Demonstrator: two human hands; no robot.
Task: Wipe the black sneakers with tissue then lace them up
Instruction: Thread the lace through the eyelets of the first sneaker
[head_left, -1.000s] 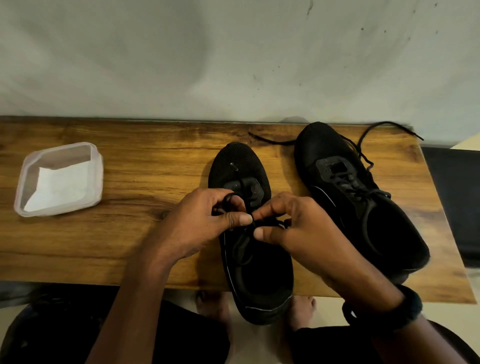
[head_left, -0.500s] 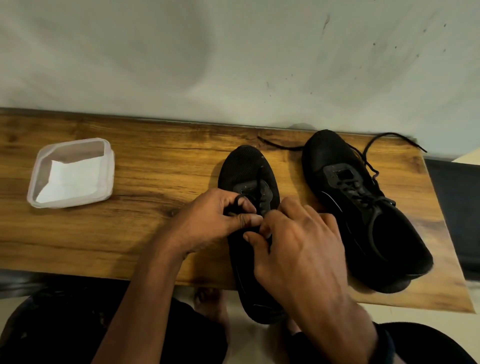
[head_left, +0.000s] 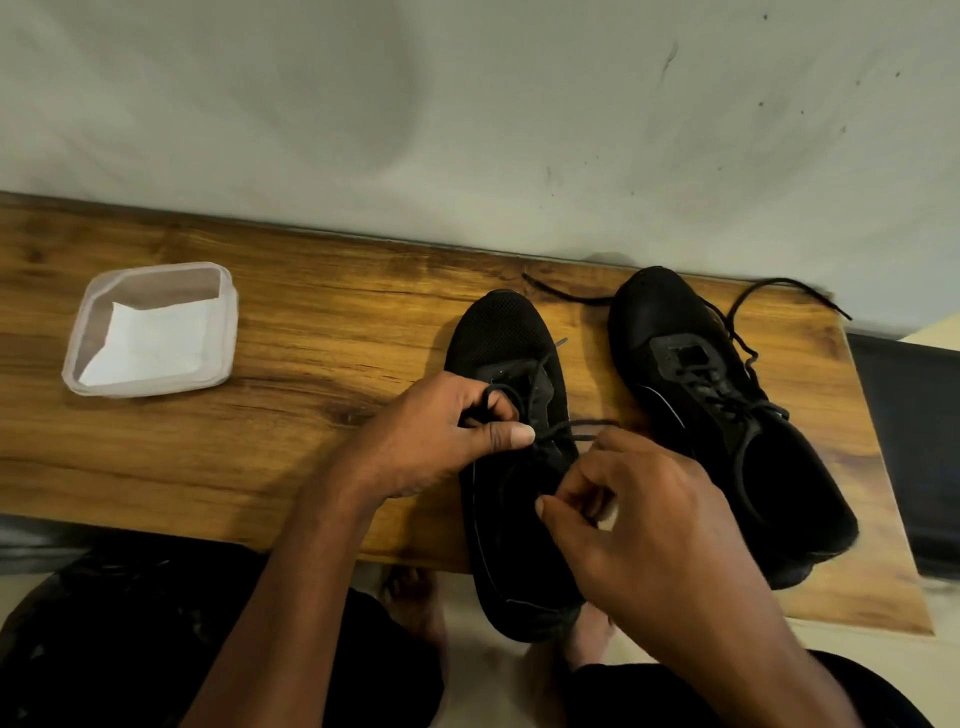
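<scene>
- Black lace (head_left: 571, 427) is the weak point. One strand runs taut from the left hand (head_left: 431, 441) toward 3 o'clock into the right hand (head_left: 644, 525). If either pinch loosens, the half-formed knot probably goes slack and must be redone.
- The near sneaker (head_left: 506, 338) sits just right of centre on the wooden bench (head_left: 337, 338), its heel overhanging the 6 o'clock edge. A hard or uneven tug could drag it off.
- The second sneaker (head_left: 670, 322) lies just beside it at 3 o'clock. Its loose lace ends (head_left: 763, 285) trail toward 12 and 2 o'clock, where a sweeping right wrist might snag them.
- The left forearm enters from 7 o'clock. The thumb presses against the forefinger, pinching a small loop (head_left: 500, 394) over the tongue.
- The right hand shows its back to the camera, fingers curled and thumb tip pointing toward 9 o'clock. The taut strand vanishes behind its forefinger, so it appears to be pinching the lace, though the contact is hidden.
- The tissue (head_left: 150, 340) lies in a clear container (head_left: 228, 312) at 9 o'clock, well apart from both hands.
</scene>
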